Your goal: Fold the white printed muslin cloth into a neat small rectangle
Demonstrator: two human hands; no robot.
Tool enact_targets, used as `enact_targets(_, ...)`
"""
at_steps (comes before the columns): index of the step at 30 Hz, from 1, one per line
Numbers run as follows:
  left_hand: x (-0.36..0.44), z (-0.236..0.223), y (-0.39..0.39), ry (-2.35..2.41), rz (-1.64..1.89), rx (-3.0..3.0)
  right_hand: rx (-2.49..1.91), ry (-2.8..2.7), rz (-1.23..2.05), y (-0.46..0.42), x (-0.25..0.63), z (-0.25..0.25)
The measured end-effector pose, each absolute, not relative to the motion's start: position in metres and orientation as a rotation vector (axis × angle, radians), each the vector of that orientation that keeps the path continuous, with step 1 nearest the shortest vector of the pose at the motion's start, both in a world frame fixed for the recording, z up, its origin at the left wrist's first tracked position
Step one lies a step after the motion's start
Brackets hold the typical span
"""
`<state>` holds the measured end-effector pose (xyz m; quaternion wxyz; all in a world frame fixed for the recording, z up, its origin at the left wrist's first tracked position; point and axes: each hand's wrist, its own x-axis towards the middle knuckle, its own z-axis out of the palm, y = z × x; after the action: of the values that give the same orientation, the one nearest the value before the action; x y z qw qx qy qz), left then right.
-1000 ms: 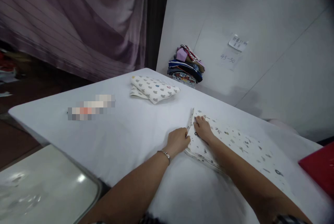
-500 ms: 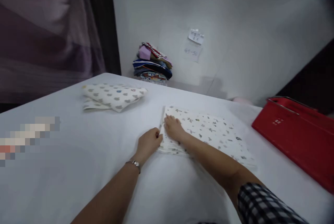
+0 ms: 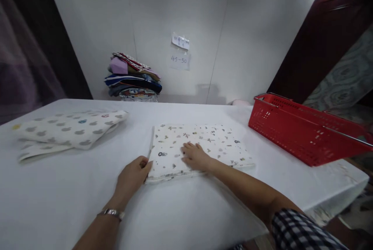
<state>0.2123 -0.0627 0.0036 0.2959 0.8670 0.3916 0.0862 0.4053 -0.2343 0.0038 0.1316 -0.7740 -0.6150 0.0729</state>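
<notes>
A white cloth with a small print of palm trees and other motifs lies folded into a flat, layered rectangle on the white-covered table. My left hand is closed at its near-left edge, thumb and fingers pinching the folded layers. My right hand rests palm down on the cloth's upper face, fingers stretched out near its middle. To the left, a second white cloth with grey mouse-head shapes lies loosely folded, apart from both hands.
At the right of the table stands a red plastic basket with metal handles. A stack of folded fabrics rises beyond the far edge, against the wall. Paper notes hang on that wall.
My view has turned right, bringing more of the red basket in. My right hand has slid from the cloth's left edge toward its middle. The left hand stays on the left edge.
</notes>
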Motion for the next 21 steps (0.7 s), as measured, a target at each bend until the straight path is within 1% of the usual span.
enact_targets(4, 0.214, 0.000, -0.056, 1.053, 0.211, 2.318, -2.404, -1.628, 0.218, -0.274, 0.419, -0.009)
enact_targets(9, 0.221, 0.006, -0.051, 1.105, 0.172, 2.380, -2.417, -1.634, 0.136, -0.274, 0.416, -0.015)
enact_targets(12, 0.236, 0.019, -0.068, 1.057, 0.318, 2.587, -2.403, -1.639, 0.128, -0.271, 0.413, -0.012)
enact_targets(15, 0.256, 0.024, -0.090, 0.827, 0.446, 2.792, -2.357, -1.637, 0.158, -0.271, 0.415, -0.010)
enact_targets(18, 0.268, 0.012, -0.097, 0.810, 0.320, 2.910, -2.262, -1.572, 0.188, -0.279, 0.433, -0.007)
enact_targets(21, 0.269, -0.008, -0.087, 0.902, 0.167, 2.887, -2.308, -1.237, 0.038, -0.303, 0.473, 0.000)
